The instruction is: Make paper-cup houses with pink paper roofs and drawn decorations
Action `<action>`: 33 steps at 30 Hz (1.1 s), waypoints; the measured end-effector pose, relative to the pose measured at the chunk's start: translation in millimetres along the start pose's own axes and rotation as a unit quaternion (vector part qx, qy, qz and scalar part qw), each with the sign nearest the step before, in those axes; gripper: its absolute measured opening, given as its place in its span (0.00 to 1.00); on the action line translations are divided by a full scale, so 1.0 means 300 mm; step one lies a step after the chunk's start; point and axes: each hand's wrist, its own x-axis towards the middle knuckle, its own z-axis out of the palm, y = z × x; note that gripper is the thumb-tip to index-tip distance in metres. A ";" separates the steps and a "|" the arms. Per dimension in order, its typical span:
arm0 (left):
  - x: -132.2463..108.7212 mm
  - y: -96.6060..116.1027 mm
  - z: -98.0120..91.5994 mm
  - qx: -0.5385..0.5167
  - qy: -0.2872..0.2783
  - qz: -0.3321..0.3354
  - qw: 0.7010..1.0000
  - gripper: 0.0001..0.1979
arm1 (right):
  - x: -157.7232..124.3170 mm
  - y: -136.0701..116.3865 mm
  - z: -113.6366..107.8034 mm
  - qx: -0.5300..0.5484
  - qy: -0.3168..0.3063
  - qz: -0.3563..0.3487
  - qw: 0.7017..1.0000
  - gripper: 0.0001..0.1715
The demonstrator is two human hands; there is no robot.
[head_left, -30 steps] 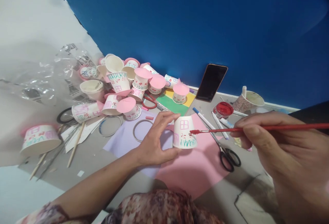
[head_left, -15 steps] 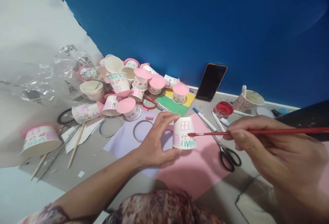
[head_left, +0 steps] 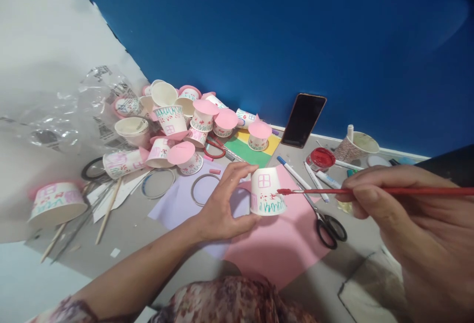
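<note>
My left hand (head_left: 222, 207) grips a white paper cup (head_left: 266, 182), held upside down between thumb and fingers. The cup bears a pink window, teal grass strokes and red dots. In my right hand (head_left: 411, 219) is a red-handled paintbrush (head_left: 400, 191), pinched near its front. The brush's red-coated tip is at the cup's right side, close to the red dots; whether it touches I cannot tell. Beneath the cup lies pink paper (head_left: 274, 249). An uncapped pot of red paint (head_left: 320, 158) stands behind the brush.
Decorated cups with pink paper tops (head_left: 181, 152) crowd the back left. A phone (head_left: 303, 120) leans on the blue wall. Black-handled scissors (head_left: 331, 231) and markers (head_left: 294, 172) lie right of the cup. A patterned cup (head_left: 355, 146) stands at the back right. Purple paper (head_left: 174, 209) lies left.
My right hand and the paintbrush have shifted slightly to the right along the cup. More red marks show on the cup's right side. The cup has turned slightly in my left hand.
</note>
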 end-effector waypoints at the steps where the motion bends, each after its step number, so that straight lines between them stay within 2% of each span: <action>1: 0.000 0.000 0.000 -0.006 -0.002 -0.005 1.000 0.41 | -0.004 -0.005 -0.002 -0.009 0.008 0.020 1.000 0.08; 3: -0.001 -0.001 0.001 -0.018 -0.002 -0.015 1.000 0.41 | 0.001 0.004 -0.008 -0.012 -0.010 -0.008 1.000 0.08; 7: -0.005 -0.007 0.002 -0.039 -0.001 -0.018 0.999 0.43 | 0.038 0.057 -0.020 -0.005 -0.058 -0.155 0.986 0.06; 9: -0.007 -0.009 0.002 -0.043 0.000 -0.014 0.999 0.43 | 0.050 0.072 -0.020 0.004 -0.072 -0.173 0.982 0.07; 13: -0.009 -0.011 0.003 -0.040 0.001 -0.016 0.999 0.43 | 0.054 0.070 -0.013 0.035 -0.103 -0.155 0.982 0.07; 21: -0.006 -0.008 0.002 -0.032 -0.002 -0.014 0.999 0.43 | 0.049 0.063 -0.019 0.017 -0.082 -0.162 0.983 0.06; 27: -0.006 -0.010 -0.001 -0.034 -0.008 -0.011 0.999 0.43 | 0.024 0.018 -0.009 -0.005 -0.070 -0.074 0.995 0.09; 30: -0.007 -0.011 -0.003 -0.038 -0.011 -0.010 0.999 0.43 | 0.024 0.021 -0.006 0.030 -0.106 -0.125 0.986 0.07; 31: -0.007 -0.012 -0.004 -0.039 -0.012 -0.012 0.999 0.44 | 0.022 0.021 -0.006 0.035 -0.098 -0.124 0.987 0.06; 33: -0.010 -0.015 -0.003 -0.042 -0.011 -0.019 0.999 0.44 | 0.013 0.016 -0.008 0.023 -0.034 -0.037 0.998 0.06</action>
